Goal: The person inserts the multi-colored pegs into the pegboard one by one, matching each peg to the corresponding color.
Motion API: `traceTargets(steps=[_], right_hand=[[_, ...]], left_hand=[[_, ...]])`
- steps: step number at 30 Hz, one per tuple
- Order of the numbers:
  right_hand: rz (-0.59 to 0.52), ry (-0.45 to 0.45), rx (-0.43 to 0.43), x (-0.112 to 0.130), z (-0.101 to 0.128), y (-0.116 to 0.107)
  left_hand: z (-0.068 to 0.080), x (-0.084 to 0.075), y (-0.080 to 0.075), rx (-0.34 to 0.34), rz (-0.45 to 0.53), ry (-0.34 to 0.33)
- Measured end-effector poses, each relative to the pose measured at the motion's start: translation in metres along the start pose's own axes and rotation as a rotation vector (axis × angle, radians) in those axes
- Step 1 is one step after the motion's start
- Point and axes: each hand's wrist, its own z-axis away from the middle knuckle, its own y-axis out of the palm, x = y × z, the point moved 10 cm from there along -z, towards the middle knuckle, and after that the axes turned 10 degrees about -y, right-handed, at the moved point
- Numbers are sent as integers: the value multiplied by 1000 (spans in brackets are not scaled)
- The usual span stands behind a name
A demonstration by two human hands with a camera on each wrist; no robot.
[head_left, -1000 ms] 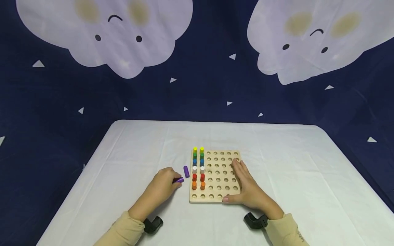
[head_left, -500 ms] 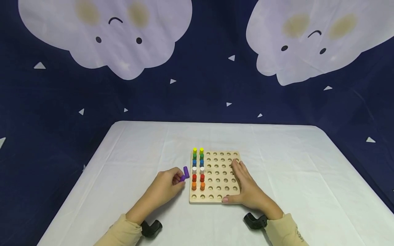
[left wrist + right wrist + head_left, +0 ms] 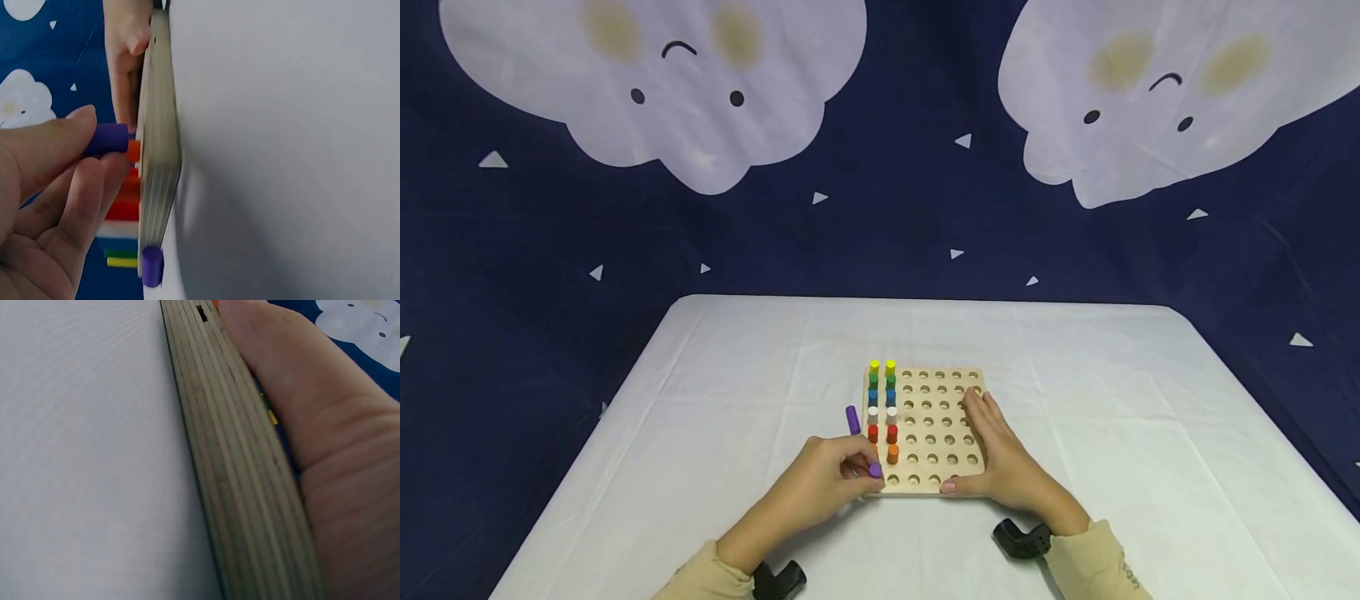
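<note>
My left hand point(image 3: 823, 483) pinches a purple peg point(image 3: 876, 471) between thumb and fingertips, over the near left corner of the wooden pegboard point(image 3: 921, 448). In the left wrist view the held peg point(image 3: 107, 139) points at the board's top face, just beside an orange peg point(image 3: 134, 151). A second purple peg point(image 3: 852, 419) lies on the table along the board's left edge. My right hand point(image 3: 1007, 467) rests on the board's right side with spread fingers, its thumb at the near edge. The right wrist view has that thumb point(image 3: 300, 394) lying along the layered board edge point(image 3: 231, 456).
Two columns of pegs stand at the board's left, running from yellow point(image 3: 891, 367) through green, blue, white and red point(image 3: 892, 434) to orange point(image 3: 892, 454). Open holes fill the other columns. A white cloth point(image 3: 737, 358) covers the table, with a dark blue cloud-print backdrop point(image 3: 910, 208) behind.
My left hand has lifted a purple peg from beside the board and carried it right and nearer, to the board's near left corner. The right hand has stayed in place.
</note>
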Motion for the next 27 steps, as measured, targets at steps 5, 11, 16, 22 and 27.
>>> traceTargets(steps=[5, 11, 16, 22, 27], right_hand=[[4, -4, 3, 0, 0, 1], [1, -7, 3, 0, -1, 0], [-7, -6, 3, 0, 0, 1], [3, -10, 0, 0, 0, 0], [3, -16, -4, 2, -1, 1]], left_hand=[[-5, -3, 9, -3, -23, 6], [-9, -11, 12, -42, -65, 43], [-9, -14, 13, -57, -94, 40], [-10, -15, 14, -40, -123, 37], [-9, -14, 10, -72, -133, 33]])
